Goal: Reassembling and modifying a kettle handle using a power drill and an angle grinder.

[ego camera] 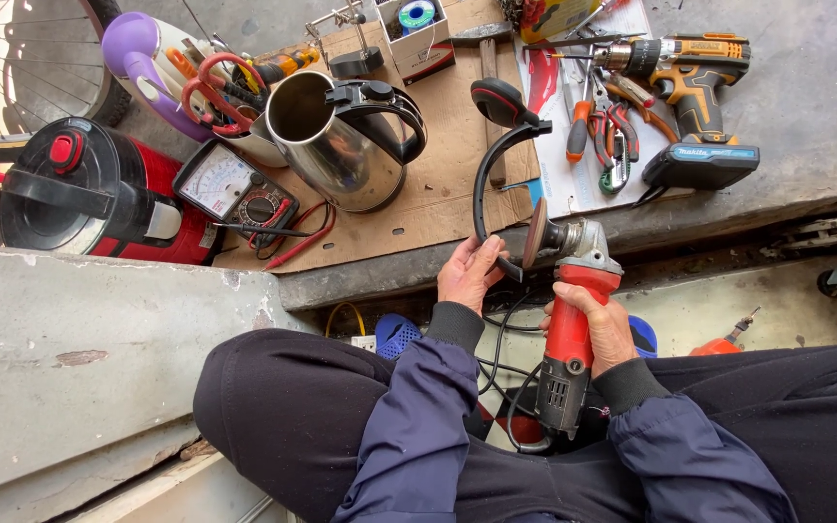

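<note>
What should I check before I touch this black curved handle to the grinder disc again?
1. Right hand wrapped around the red grinder: ok.
2. Left hand holding the lower end of the black curved handle: ok, though fingers sit close to the disc.
3. Disc spinning or stopped: cannot tell.
4. Guard over the disc: not ok, none visible.
5. Gloves: not ok, both hands are bare.
6. Cable clear of the disc: ok, it loops down between the legs.
</note>
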